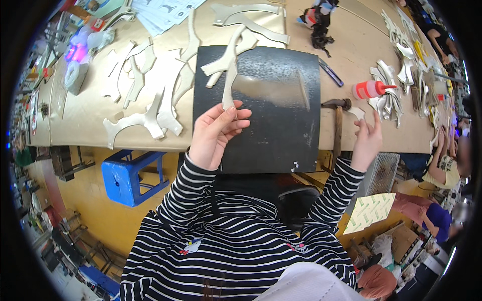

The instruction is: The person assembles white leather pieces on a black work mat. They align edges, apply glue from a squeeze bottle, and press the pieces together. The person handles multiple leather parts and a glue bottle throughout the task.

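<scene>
My left hand [221,133] is closed, pinching the lower end of a curved cream strip [230,90] between thumb and fingers. The strip, leather-like with a forked upper end, stands over a black board [256,145] with a wet-looking, smeared surface. Right of the board, my right hand [367,143] is raised at the table edge with its index finger stretched. A small cream piece [357,112] appears pinched at its end by the thumb and another finger. Close by lie a hammer [338,128] with a wooden handle and a red-capped squeeze bottle [366,90].
Several curved cream pieces [140,120] lie on the table left of the board, more [251,17] behind it. A stack of cream pieces [386,95] is at the right. A cutter [331,72] lies beside the board. A blue stool [125,175] stands below the table edge.
</scene>
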The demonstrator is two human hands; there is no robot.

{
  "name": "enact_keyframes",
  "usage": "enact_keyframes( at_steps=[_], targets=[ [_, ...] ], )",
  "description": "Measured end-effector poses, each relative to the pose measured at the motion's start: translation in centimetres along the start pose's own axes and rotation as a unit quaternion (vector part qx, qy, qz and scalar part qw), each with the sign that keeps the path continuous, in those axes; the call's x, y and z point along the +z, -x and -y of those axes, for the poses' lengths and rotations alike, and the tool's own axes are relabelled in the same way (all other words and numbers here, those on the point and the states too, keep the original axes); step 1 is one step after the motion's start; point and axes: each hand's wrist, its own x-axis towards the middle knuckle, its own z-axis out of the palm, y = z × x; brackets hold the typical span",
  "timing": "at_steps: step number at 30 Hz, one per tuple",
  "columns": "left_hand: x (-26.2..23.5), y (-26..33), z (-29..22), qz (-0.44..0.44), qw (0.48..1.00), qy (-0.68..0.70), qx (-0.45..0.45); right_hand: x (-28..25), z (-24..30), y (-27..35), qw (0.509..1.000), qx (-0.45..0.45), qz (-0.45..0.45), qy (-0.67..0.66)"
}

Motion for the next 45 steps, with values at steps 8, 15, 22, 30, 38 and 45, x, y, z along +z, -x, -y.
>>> enact_keyframes(
  at_steps=[8,15,22,30,38,45],
  targets=[
    [-5.0,1.9,0.6,-0.017,0.988,0.055,-0.145,0.1,0.4,0.0,1.0,-0.012,0.005,0.001],
    [-5.6,1.9,-0.7,-0.026,0.979,-0.141,-0.146,-0.8,1.8,-2.1,0.997,-0.074,-0.011,0.0],
    [-3.1,3.2,-1.2,-0.032,0.945,-0.325,0.001,-1.4,5.9,0.5,0.989,-0.11,-0.075,-0.063],
    [-1.4,-4.7,2.2,-0.138,0.55,-0.734,0.374,5.4,7.4,8.4,0.94,-0.281,0.184,0.062],
    [-4.6,-1.3,0.8,0.019,0.567,-0.749,0.342,7.5,8.3,8.2,0.968,-0.155,0.198,0.004],
    [-3.9,-0.7,1.5,0.013,0.631,-0.693,0.349,7.8,8.2,7.4,0.95,-0.111,0.271,-0.106]
  ],
)
